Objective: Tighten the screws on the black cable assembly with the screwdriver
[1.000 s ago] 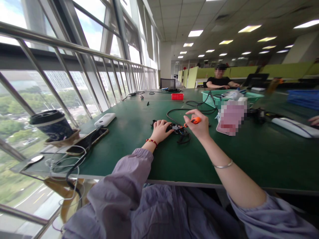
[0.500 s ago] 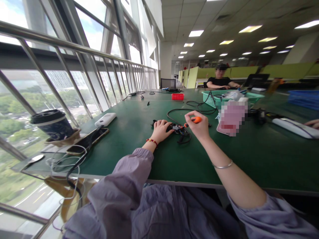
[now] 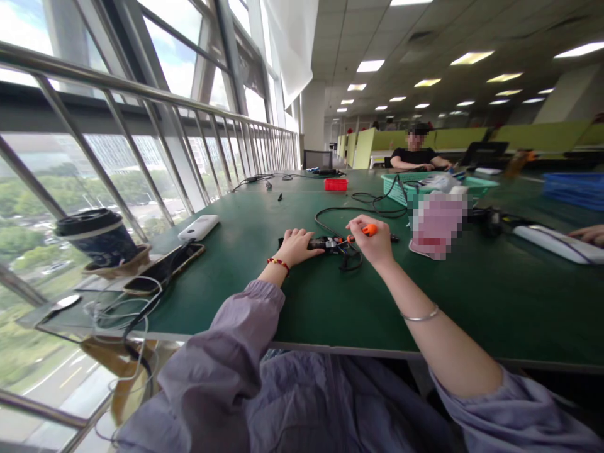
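My left hand (image 3: 297, 246) lies over the left part of a long black device (image 3: 333, 243), fingers curled on it and thumb along its near side. Small grey and orange parts and thin wires show where the device is uncovered; its exact kind I cannot make out. My right hand (image 3: 377, 244) is closed around a screwdriver with an orange handle (image 3: 370, 230). The screwdriver's shaft points left into the device; its tip is too small to see. A black cable (image 3: 350, 269) loops at the device's near side.
Beyond my hands are a small red basket (image 3: 335, 184) and a green basket (image 3: 395, 189). A pinkish phone-like item (image 3: 436, 226) leans there. At left stand a lidded cup (image 3: 101, 236) and a white box (image 3: 199, 227). Across the table sits a person (image 3: 418, 154); another hand (image 3: 589, 234) shows far right.
My left hand has slid slightly left along the device. My right fingers have closed in further around the screwdriver handle. A white blind by the window has swung outward.
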Demonstrator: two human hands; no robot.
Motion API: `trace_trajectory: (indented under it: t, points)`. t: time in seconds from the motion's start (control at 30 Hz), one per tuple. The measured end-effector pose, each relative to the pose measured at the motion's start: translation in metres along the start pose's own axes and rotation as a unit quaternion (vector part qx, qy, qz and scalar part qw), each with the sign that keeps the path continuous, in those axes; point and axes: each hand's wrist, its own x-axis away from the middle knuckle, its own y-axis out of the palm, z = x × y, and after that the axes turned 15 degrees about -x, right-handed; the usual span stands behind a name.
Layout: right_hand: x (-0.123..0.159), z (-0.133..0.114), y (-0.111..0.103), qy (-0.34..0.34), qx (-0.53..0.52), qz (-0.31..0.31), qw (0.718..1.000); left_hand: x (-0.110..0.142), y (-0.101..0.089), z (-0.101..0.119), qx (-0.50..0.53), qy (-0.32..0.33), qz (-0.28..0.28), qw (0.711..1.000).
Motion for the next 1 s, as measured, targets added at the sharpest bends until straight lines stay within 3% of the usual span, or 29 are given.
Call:
trace_trajectory:
  t: [0.13, 0.27, 0.47, 0.7, 0.87, 1.0]
  points:
    - [0.0, 0.001, 0.001, -0.002, 0.0, -0.056, 0.998, 0.007, -0.016, -0.003, 0.014, 0.002, -0.086, 0.996]
    - [0.0, 0.003, 0.003, -0.007, -0.009, -0.116, 0.993, 0.012, -0.022, -0.008, 0.046, -0.054, -0.093, 0.993]
    - [0.002, 0.011, 0.004, 0.087, -0.038, -0.193, 0.977, 0.017, -0.022, -0.032, 0.034, -0.209, -0.089, 0.973]
    - [0.0, 0.019, 0.002, 0.098, -0.03, -0.157, 0.982, 0.037, -0.026, -0.098, 0.006, -0.429, -0.124, 0.895]
    - [-0.001, 0.019, 0.001, 0.092, 0.016, -0.173, 0.981, 0.062, -0.021, -0.14, -0.017, -0.517, -0.056, 0.854]
    - [0.0, 0.018, 0.001, 0.096, 0.028, -0.178, 0.979, 0.075, -0.016, -0.153, -0.06, -0.536, 0.04, 0.841]
